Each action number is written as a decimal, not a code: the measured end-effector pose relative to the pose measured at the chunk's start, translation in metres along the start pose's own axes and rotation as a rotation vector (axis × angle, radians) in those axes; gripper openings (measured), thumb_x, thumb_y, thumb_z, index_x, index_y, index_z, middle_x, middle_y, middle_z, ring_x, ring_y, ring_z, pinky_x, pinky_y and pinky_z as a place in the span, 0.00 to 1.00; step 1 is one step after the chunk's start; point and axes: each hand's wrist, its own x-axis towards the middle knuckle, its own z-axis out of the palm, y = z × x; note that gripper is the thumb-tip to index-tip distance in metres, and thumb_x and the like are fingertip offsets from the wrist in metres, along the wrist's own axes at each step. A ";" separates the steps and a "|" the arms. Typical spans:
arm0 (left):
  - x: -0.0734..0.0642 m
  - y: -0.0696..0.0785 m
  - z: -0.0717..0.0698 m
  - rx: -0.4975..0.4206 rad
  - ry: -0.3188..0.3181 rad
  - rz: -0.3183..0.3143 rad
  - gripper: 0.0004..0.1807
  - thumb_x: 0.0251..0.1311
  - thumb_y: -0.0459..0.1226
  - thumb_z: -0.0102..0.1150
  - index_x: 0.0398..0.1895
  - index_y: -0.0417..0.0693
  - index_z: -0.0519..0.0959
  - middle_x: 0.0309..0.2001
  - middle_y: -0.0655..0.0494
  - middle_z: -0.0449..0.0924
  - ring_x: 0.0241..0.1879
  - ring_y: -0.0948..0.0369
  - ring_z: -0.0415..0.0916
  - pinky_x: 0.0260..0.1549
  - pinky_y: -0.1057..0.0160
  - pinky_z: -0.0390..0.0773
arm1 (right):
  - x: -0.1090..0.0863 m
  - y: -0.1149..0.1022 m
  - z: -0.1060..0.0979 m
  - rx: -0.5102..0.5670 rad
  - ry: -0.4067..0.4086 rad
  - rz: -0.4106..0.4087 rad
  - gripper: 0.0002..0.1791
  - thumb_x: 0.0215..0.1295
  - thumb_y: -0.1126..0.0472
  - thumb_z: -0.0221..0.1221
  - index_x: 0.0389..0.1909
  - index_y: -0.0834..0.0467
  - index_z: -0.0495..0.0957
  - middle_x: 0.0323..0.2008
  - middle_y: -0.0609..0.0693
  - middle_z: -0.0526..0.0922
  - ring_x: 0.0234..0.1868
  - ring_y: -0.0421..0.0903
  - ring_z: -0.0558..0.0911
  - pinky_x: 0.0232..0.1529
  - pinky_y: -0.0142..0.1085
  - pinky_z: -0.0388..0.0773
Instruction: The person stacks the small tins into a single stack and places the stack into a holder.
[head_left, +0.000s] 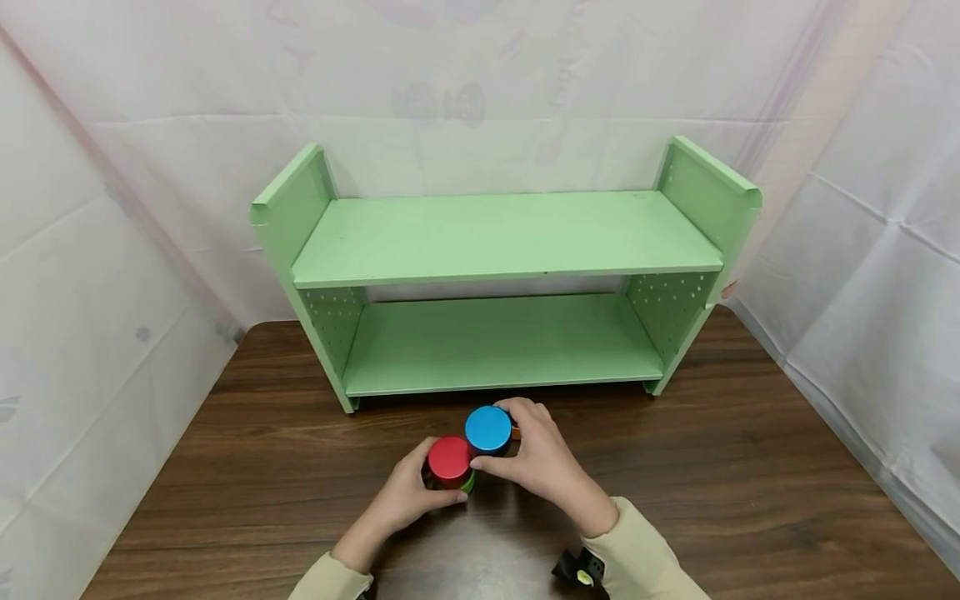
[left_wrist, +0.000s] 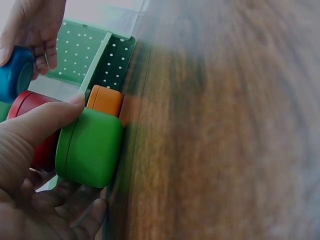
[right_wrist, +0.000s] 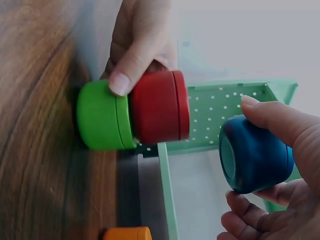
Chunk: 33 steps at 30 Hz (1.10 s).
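Head view: both forearms reached forward over the table, the left hand curled round a red jar stacked on a green jar, the right hand gripping a blue jar and partly hiding an orange jar; beyond stood a green shelf. Left wrist view: the thumb lay near the red-green seam, fingers opposite, opened only to the jar's width. Right wrist view: thumb and fingers, similarly parted, held the blue jar apart from the stack.
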 end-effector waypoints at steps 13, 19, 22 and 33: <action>-0.003 -0.004 -0.001 -0.081 -0.029 0.037 0.34 0.45 0.35 0.75 0.56 0.40 0.69 0.50 0.46 0.77 0.48 0.56 0.77 0.43 0.68 0.77 | 0.002 -0.002 0.022 0.081 -0.038 -0.005 0.33 0.45 0.49 0.74 0.51 0.56 0.74 0.46 0.49 0.78 0.48 0.47 0.73 0.46 0.46 0.74; -0.002 -0.007 -0.001 -0.094 -0.030 0.044 0.33 0.45 0.35 0.75 0.55 0.40 0.70 0.51 0.46 0.77 0.49 0.56 0.76 0.45 0.67 0.76 | 0.002 -0.006 0.028 0.110 -0.071 0.017 0.33 0.46 0.49 0.73 0.53 0.55 0.74 0.48 0.50 0.77 0.50 0.48 0.72 0.48 0.48 0.73; -0.002 -0.009 0.000 -0.093 -0.026 0.049 0.33 0.45 0.36 0.75 0.55 0.40 0.70 0.52 0.45 0.76 0.51 0.54 0.76 0.47 0.67 0.76 | 0.001 -0.007 0.031 0.104 -0.075 0.015 0.33 0.46 0.48 0.73 0.53 0.55 0.74 0.47 0.49 0.76 0.49 0.47 0.72 0.48 0.47 0.73; -0.003 -0.014 0.000 -0.178 -0.044 0.067 0.38 0.47 0.35 0.73 0.61 0.38 0.66 0.56 0.40 0.73 0.53 0.54 0.74 0.48 0.68 0.75 | 0.003 -0.009 0.038 0.098 -0.071 0.009 0.33 0.46 0.47 0.73 0.53 0.54 0.74 0.45 0.47 0.76 0.48 0.46 0.71 0.47 0.45 0.73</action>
